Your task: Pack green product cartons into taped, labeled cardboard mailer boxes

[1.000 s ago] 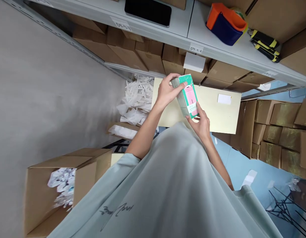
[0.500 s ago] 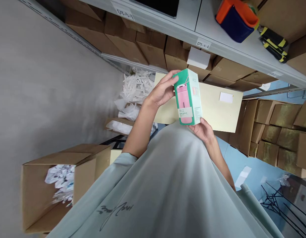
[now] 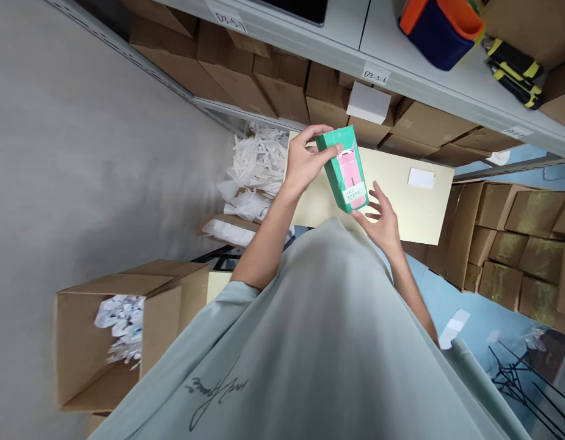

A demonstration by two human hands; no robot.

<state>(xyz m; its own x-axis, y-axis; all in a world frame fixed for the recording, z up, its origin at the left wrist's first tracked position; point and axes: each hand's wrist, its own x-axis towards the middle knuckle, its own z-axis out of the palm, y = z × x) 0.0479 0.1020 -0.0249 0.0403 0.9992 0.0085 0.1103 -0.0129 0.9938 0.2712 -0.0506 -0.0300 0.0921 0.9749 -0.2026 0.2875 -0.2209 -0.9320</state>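
A green carton (image 3: 333,174) printed with a pink bottle is held up, tilted, in front of my chest. My left hand (image 3: 307,157) grips its upper end, with the thumb across the printed front and the fingers behind the top edge. By the lower right corner is my right hand (image 3: 382,225), its fingers spread apart. The right thumb tip is at the carton's bottom edge; whether it presses there I cannot tell. Beneath both hands lies a pale yellow tabletop (image 3: 401,211).
A white label (image 3: 421,178) lies on the table. Brown cartons (image 3: 282,85) line the shelf behind, with a white box (image 3: 369,102) among them. Left are white strips (image 3: 257,162) and an open cardboard box (image 3: 85,348). More cartons (image 3: 502,287) are stacked right.
The carton has turned, so its white side panel no longer shows. My right hand has opened away from the bottom, while my left thumb has moved further over the front.
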